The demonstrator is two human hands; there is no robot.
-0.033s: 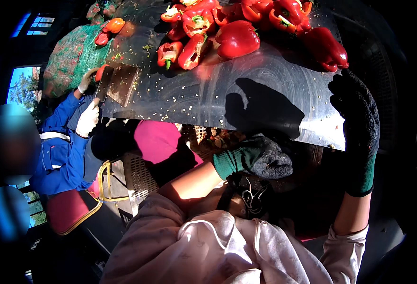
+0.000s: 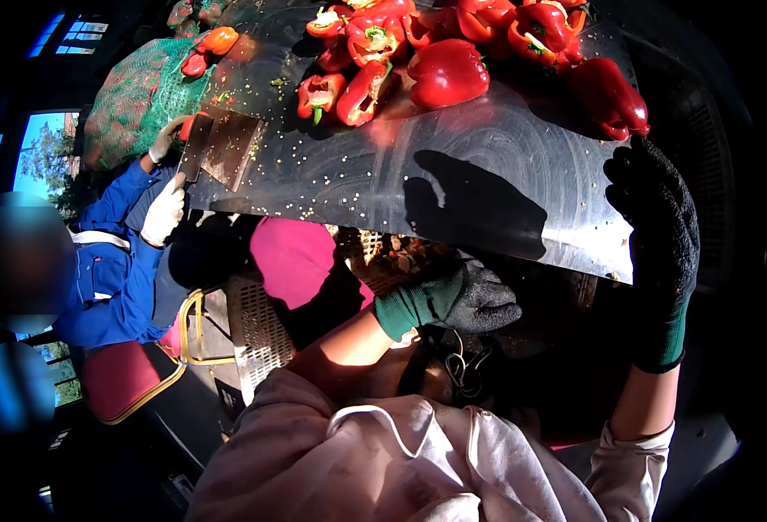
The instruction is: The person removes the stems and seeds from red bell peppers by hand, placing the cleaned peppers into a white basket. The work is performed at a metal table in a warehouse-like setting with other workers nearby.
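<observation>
My left hand (image 2: 484, 297), in a black glove with a green cuff, hovers below the near edge of the metal table (image 2: 331, 174). Its fingers are curled together; whatever they may hold is hidden. My right hand (image 2: 657, 213), gloved the same way, reaches up past the table's right corner with fingers stretched out. Its fingertips come close to the lower end of a long red bell pepper (image 2: 610, 97); contact I cannot tell. Left of that lie a whole-looking red pepper (image 2: 447, 74) and several cut-open red peppers (image 2: 364, 91) showing pale cores and green stems.
At the left, a co-worker in blue (image 2: 114, 278) with white gloves holds a dark, broad blade (image 2: 194, 148) by the table edge. A green mesh sack (image 2: 131, 109) stands beyond. Below the table are a crate with scraps (image 2: 401, 259) and a pink cloth-like thing (image 2: 292, 261).
My left hand has shifted slightly left. My right hand keeps nearly the same pose, a little lower in view. The peppers have shifted slightly right with the whole view.
</observation>
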